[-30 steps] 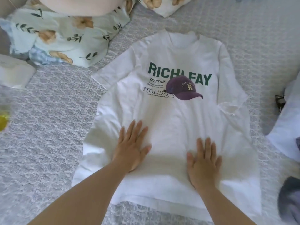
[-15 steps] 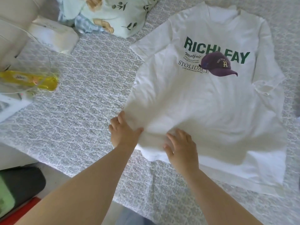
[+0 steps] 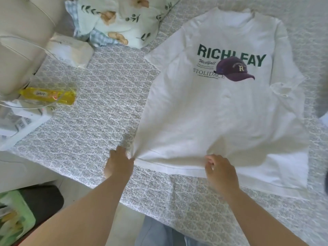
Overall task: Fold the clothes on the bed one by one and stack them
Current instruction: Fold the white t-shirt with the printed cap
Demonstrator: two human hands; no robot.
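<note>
A white T-shirt point(image 3: 221, 110) with green lettering and a purple cap print lies front-up on the grey patterned bedspread point(image 3: 92, 110), collar pointing away from me. My left hand point(image 3: 119, 161) pinches the shirt's lower left corner at the hem. My right hand point(image 3: 220, 170) grips the hem near its middle, fingers curled into the fabric. The right sleeve is slightly crumpled.
A floral pillow point(image 3: 124, 20) lies at the top left of the bed. A white tissue pack point(image 3: 71, 50) and a yellow packet point(image 3: 48, 95) sit by the left edge. The bed's near edge runs just under my forearms, with a dark and green bag point(image 3: 26, 210) on the floor.
My hands left the shirt's belly, slid down to the hem and closed on it. The left hand shifted out to the lower left corner, and the hem is pulled straighter.
</note>
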